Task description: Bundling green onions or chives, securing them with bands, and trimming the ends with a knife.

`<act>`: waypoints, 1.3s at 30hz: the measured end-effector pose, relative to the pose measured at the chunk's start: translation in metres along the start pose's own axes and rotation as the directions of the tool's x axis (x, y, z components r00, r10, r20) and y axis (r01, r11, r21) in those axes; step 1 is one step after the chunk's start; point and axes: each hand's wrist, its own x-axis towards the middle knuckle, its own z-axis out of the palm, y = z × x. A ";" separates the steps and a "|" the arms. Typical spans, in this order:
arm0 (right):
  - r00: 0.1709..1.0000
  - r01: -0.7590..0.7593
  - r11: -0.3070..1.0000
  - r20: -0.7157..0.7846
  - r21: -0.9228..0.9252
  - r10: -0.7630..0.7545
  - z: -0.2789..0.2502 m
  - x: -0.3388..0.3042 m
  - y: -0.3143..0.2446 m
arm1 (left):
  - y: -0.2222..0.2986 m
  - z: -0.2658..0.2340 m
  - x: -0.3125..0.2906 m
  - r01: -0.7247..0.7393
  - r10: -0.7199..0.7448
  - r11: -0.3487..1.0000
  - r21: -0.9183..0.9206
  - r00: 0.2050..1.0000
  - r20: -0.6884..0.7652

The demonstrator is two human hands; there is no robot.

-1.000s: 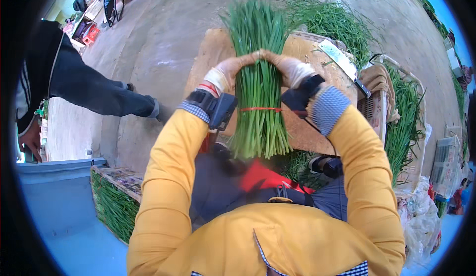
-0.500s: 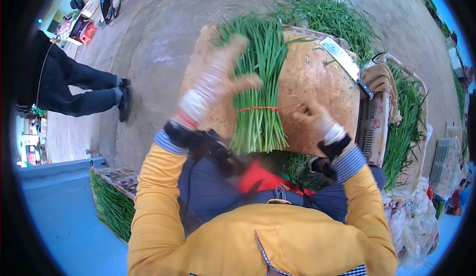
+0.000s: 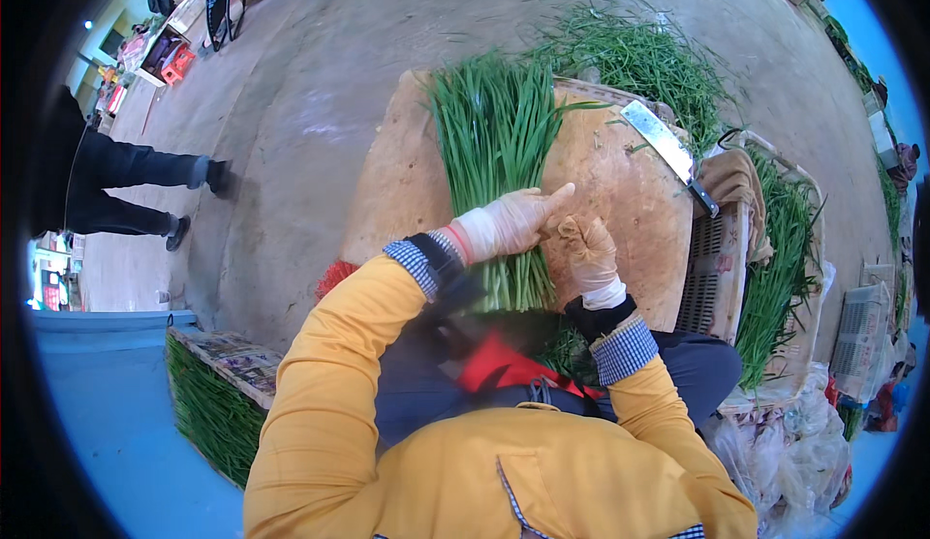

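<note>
A bundle of garlic chives point(image 3: 499, 132) lies on the worn wooden board point(image 3: 620, 181), leaf tips away from me and pale stems toward me. My left hand point(image 3: 509, 224), in a thin translucent glove, reaches across the stems, thumb stretched out and the other fingers curled, partly hidden. Close by, at the bundle's right side, my right hand point(image 3: 591, 253) is closed in a pinch, its fingertips almost meeting the left hand. The red tie seen earlier around the stems is covered by my hands. A cleaver point(image 3: 659, 142) with a black handle rests on the board's far right.
Loose chives point(image 3: 639, 60) are heaped beyond the board. To the right stands a crate point(image 3: 717, 268) with a brown cloth point(image 3: 741, 181) and more chives. Red strands point(image 3: 334, 278) show at the board's left edge. Another person's legs point(image 3: 136, 185) are at the far left.
My left hand has come down from the leaves to the tied part of the stems. The right hand has moved slightly toward me, nearer the left. The other person has stepped.
</note>
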 end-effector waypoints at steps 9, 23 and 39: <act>0.960 -0.097 0.963 0.280 0.253 0.023 0.020 0.018 0.014 | -0.016 0.011 -0.017 -0.250 0.326 0.931 0.266 0.896 -0.301; 0.797 0.450 0.529 0.591 -0.720 0.127 -0.050 0.037 -0.012 | -0.008 0.006 -0.038 -0.264 0.238 0.965 0.001 0.866 -0.439; 0.639 0.469 0.867 0.742 -0.166 -0.204 0.053 0.050 -0.106 | -0.012 0.001 -0.066 -0.516 0.319 0.809 -0.283 0.789 -0.525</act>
